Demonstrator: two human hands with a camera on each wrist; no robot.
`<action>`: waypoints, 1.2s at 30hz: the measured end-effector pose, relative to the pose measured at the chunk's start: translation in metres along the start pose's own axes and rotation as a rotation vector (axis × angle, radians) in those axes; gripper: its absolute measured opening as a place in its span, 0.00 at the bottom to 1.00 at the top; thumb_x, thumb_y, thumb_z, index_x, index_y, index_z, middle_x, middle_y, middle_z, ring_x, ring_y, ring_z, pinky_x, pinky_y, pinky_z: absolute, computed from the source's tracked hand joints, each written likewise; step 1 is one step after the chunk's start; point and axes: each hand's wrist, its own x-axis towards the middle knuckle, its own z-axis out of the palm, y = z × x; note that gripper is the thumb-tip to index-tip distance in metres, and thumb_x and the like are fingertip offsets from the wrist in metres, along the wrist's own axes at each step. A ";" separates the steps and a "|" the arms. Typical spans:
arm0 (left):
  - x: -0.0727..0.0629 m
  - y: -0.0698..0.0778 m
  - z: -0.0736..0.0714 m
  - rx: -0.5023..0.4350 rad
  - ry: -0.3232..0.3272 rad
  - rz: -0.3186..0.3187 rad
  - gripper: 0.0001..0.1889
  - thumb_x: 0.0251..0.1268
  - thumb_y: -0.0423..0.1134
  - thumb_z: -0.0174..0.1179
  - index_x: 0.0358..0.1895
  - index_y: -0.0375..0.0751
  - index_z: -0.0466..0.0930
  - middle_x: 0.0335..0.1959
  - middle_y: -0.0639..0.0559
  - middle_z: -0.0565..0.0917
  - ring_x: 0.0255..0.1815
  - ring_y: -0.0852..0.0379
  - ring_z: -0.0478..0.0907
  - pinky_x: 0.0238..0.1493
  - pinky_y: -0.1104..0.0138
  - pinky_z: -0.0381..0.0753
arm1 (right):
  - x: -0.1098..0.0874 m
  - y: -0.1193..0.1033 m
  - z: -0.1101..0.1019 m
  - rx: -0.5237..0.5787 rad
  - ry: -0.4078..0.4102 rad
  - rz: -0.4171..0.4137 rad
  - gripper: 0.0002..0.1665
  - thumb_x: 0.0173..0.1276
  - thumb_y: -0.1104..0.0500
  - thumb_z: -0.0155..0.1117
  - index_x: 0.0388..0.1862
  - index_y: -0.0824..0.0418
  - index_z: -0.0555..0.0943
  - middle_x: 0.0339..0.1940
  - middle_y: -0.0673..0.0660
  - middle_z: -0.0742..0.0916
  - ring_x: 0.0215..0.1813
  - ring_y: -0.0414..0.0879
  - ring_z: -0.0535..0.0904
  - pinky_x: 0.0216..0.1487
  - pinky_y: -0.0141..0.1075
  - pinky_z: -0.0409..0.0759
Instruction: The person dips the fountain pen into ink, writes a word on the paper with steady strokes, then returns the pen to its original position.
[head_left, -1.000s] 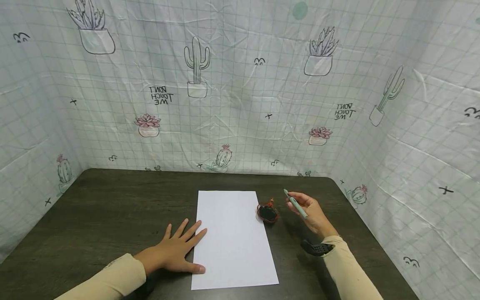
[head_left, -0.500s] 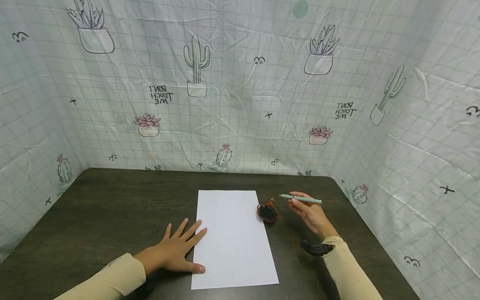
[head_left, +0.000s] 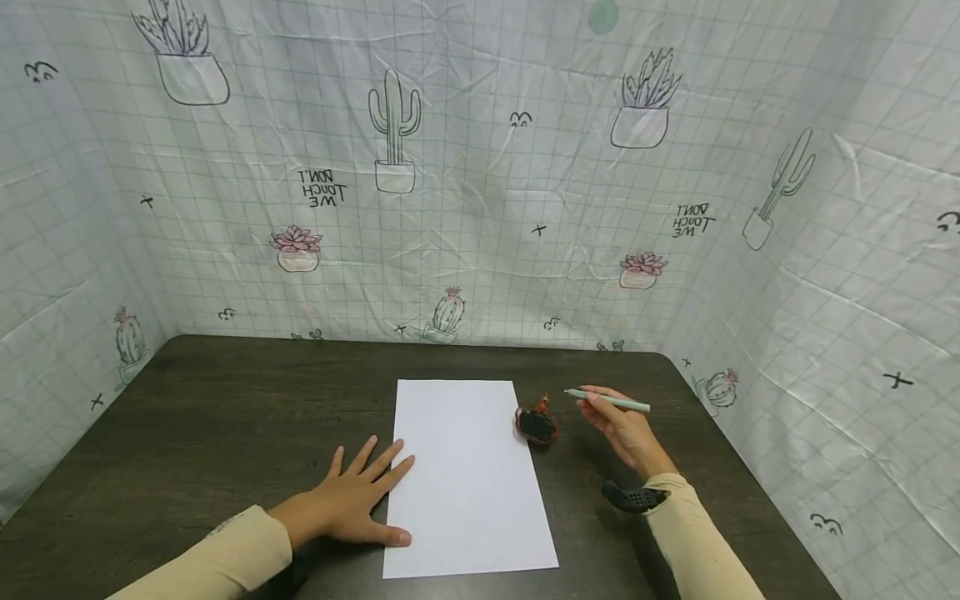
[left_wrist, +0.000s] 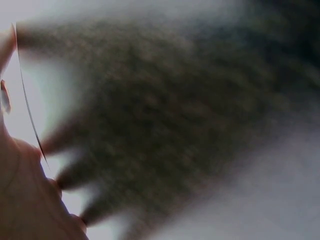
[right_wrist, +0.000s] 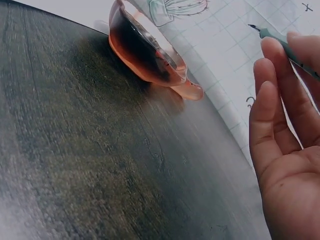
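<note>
My left hand [head_left: 347, 507] lies flat with fingers spread, its fingertips and thumb on the left edge of a white sheet of paper [head_left: 472, 492]. The sheet bears no marks. In the right wrist view, a pale green pen [right_wrist: 280, 44] with a dark pointed nib is pinched between the thumb and fingers of my right hand [head_left: 628, 433]. The pen lies nearly level above the table, nib toward the left. Just left of that nib, a small reddish translucent dish [right_wrist: 131, 59] with a stubby handle holds dark liquid. It overlaps the paper's right edge in the head view.
A dark wood-grain table [head_left: 247, 400] carries everything. White cloth [head_left: 480, 208] printed with cacti and grid lines hangs behind it and along both sides. A black band [head_left: 633, 497] circles the right wrist.
The pen has swung in my right hand from a steep slant to nearly level, then shifted slightly right. My left hand, the paper and the dish have stayed put.
</note>
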 end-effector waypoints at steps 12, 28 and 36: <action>0.001 -0.002 0.002 -0.002 -0.004 -0.004 0.53 0.51 0.77 0.52 0.77 0.55 0.48 0.79 0.50 0.42 0.77 0.35 0.35 0.62 0.27 0.32 | 0.001 0.001 0.002 -0.004 -0.066 0.008 0.07 0.71 0.70 0.54 0.44 0.63 0.78 0.38 0.54 0.88 0.42 0.45 0.85 0.47 0.37 0.82; 0.004 -0.003 0.000 -0.001 -0.017 -0.013 0.54 0.49 0.78 0.52 0.77 0.56 0.47 0.79 0.52 0.42 0.77 0.36 0.34 0.63 0.28 0.33 | 0.004 -0.004 0.001 -0.091 -0.083 0.015 0.15 0.71 0.68 0.57 0.53 0.74 0.75 0.41 0.54 0.88 0.45 0.47 0.85 0.50 0.40 0.81; 0.003 -0.007 -0.001 -0.011 -0.029 0.004 0.54 0.49 0.78 0.53 0.77 0.55 0.47 0.79 0.50 0.41 0.77 0.35 0.33 0.62 0.28 0.31 | 0.005 -0.006 0.003 -0.202 -0.065 0.026 0.16 0.68 0.66 0.61 0.51 0.76 0.76 0.39 0.53 0.88 0.43 0.48 0.85 0.48 0.41 0.82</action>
